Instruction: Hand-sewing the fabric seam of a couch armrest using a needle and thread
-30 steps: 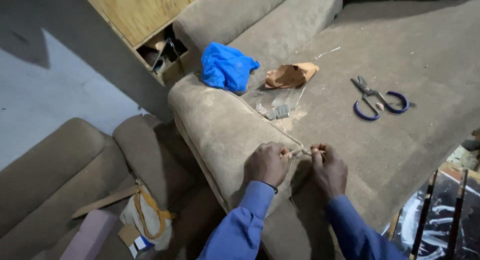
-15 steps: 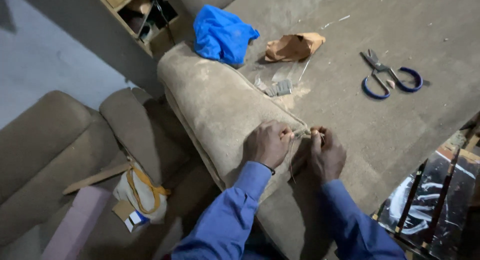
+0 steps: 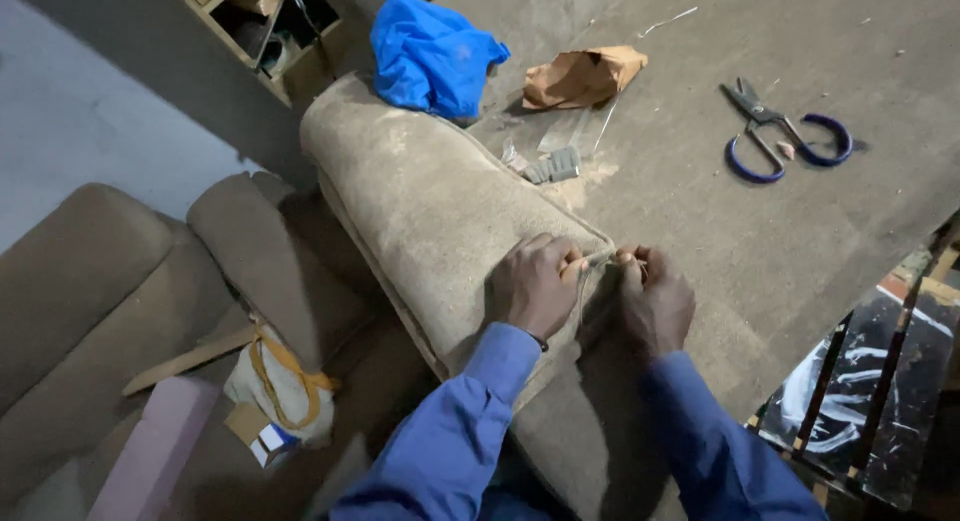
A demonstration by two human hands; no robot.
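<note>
Bare fabric (image 3: 700, 251) lies open before scissors (image 3: 785, 136).

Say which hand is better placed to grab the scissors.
Right. The right hand lies on the same side as the scissors, with bare fabric between them. The left hand rests on the cushion, farther away.

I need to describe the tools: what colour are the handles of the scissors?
The scissors have blue handle loops and dark metal blades; the head view shows them clearly.

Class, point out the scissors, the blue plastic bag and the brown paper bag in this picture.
scissors (image 3: 787, 133): head view, on the pivot where the blades meet the blue handles.
blue plastic bag (image 3: 432, 56): head view, its crumpled middle.
brown paper bag (image 3: 582, 76): head view, its middle.
</note>
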